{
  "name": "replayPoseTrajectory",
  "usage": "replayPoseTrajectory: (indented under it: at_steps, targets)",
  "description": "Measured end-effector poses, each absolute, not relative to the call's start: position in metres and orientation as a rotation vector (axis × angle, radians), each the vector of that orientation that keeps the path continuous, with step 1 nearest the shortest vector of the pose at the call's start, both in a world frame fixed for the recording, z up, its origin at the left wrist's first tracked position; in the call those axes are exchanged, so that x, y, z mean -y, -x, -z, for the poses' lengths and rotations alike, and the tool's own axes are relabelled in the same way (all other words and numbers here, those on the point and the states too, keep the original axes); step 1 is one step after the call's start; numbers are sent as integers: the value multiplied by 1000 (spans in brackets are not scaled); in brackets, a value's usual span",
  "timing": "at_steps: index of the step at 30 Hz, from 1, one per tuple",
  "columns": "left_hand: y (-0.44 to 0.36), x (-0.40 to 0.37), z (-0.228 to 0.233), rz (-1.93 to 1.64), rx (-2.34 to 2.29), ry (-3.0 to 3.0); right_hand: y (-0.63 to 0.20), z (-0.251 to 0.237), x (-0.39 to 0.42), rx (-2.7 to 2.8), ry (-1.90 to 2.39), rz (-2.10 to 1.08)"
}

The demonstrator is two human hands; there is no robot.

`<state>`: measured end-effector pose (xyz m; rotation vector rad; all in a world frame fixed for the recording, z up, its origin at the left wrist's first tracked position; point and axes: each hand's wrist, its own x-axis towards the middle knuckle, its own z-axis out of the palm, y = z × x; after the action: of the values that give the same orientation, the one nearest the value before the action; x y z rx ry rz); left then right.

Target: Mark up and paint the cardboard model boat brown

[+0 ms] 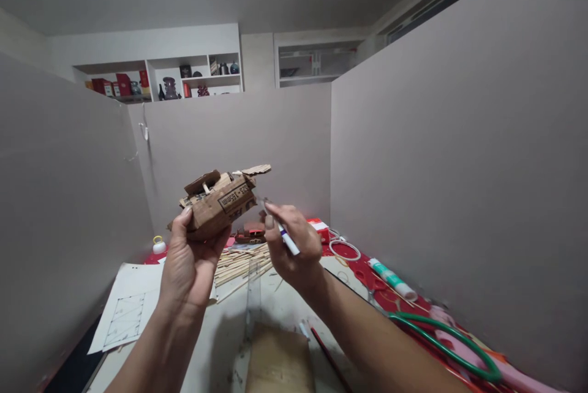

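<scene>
My left hand [186,261] holds a small brown cardboard model [219,200] up in front of me, raised well above the table. The model carries a printed label and a cardboard flap sticking out at its right end. Beside it, my right hand [294,246] grips a white pen with a blue band [288,240], the pen's upper end close to the model's right side.
Below lie a pile of thin wooden sticks [241,261], a clear ruler [252,286], a paper sheet with a drawn grid [126,313], a cardboard piece [278,359], a glue tube [390,278], a green hose [452,341] and white rings [344,250]. Grey partition walls enclose three sides.
</scene>
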<state>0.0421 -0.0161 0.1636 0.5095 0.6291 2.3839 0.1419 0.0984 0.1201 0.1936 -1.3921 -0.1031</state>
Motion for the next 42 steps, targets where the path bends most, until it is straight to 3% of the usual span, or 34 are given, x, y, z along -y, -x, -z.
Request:
replayPoseTrajectory:
  at_steps: [5,21,27,42]
  targets:
    - [-40,16,-163,-2359,-617,-536,-136,-115,-88,1511,-400,99]
    - [-47,16,-163,-2415,-604,-536,-147,-121,-98,1303,-134,-60]
    - [-49,16,-163,-2417,-592,-565,-147,-120,-93,1384,-306,-11]
    - [-49,17,-164,-2365,-665,-490,-144,-117,-95,1346,-213,-49]
